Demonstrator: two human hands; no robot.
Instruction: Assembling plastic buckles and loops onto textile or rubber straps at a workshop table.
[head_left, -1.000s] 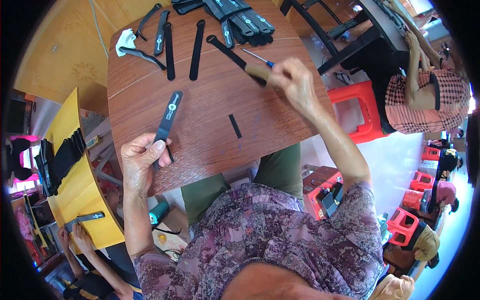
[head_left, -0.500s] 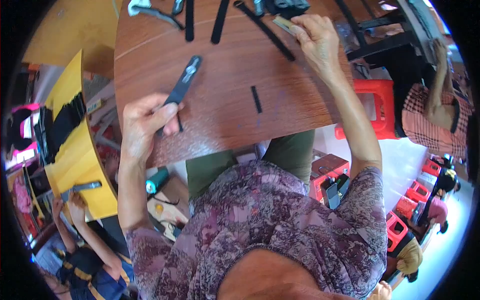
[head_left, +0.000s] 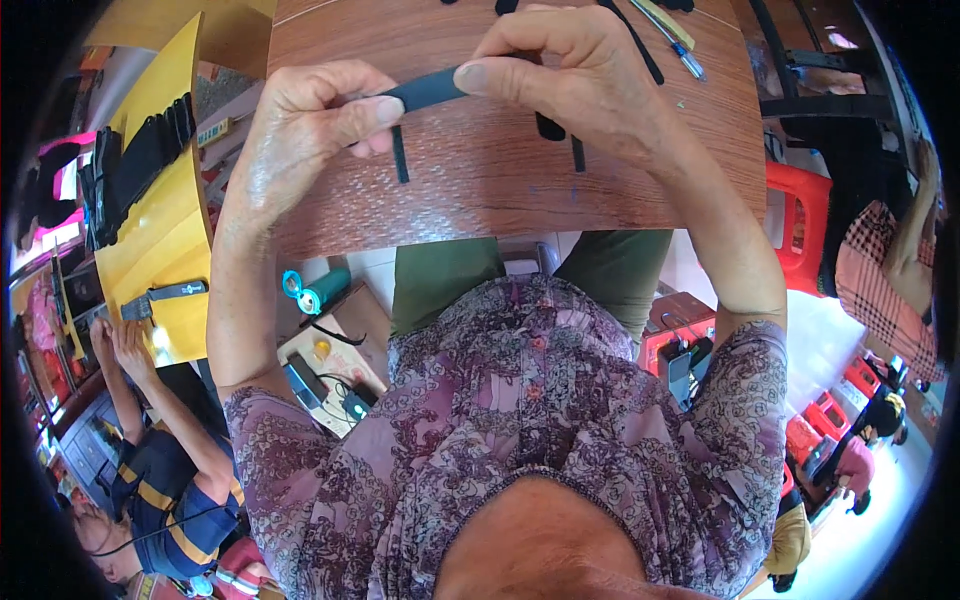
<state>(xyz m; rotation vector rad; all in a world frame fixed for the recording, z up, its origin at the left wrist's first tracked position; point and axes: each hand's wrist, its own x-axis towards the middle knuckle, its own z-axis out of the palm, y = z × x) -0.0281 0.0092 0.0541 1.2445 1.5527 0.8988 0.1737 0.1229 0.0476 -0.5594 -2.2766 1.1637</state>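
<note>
Two hands work over one brown table, and between them they hold one dark strap. The left hand pinches the strap's left end, thumb pressed against curled fingers, closed narrow around it. The right hand pinches the other end between thumb and forefinger, likewise closed tight on it. The strap runs level between the two hands, lifted just above the tabletop.

Half a second ago only the left hand held the strap, near the table's left edge, while the right hand reached far across the table toward the tools; now both hands have come together on the strap in the middle.

Under the left hand lies one thin black strip; under the right hand lie two more dark pieces. Beyond the right hand lies one screwdriver.
</note>
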